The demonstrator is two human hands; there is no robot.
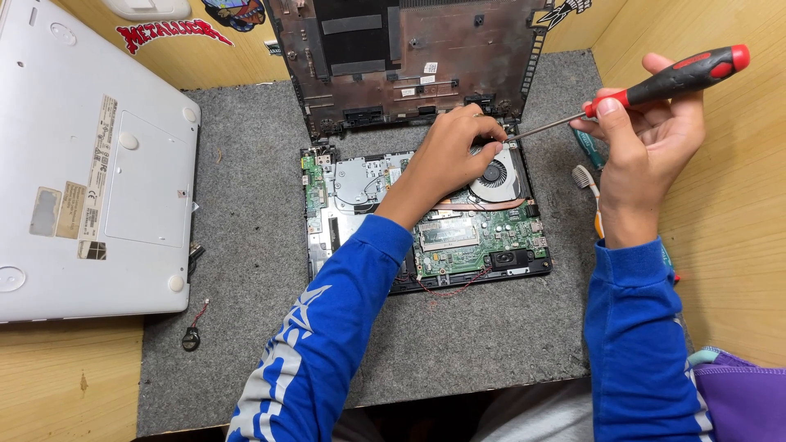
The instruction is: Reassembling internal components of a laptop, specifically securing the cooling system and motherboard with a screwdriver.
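At the back right corner of the opened laptop base (426, 217), beside the round cooling fan (494, 173), your left hand (453, 151) rests with fingertips pinched down on something small; what they pinch is hidden, so you cannot tell if it is a screw or a bracket. Your right hand (647, 135) is closed around the red-and-black handle of the screwdriver (655, 82), shaft slanting down and left, tip meeting the spot just under the left fingertips.

Notes for the step:
- Shaft is well tilted. Bring it closer to upright over the fastener, or the tip may likely ride out and scar the head.
- Keep the left fingertips steadying the tip, clear of the fan blades.
- Press down before turning; small heads probably strip easily.
- Green circuit board (479, 241) lies just beside the work point; a slip could land there.
- Red wire (449, 286) loops loose at the front edge; keep your sleeve off it.
- Grey mat (254, 245) on the surface is a good place to park loose parts; a coin cell with its lead (191, 336) lies there already.
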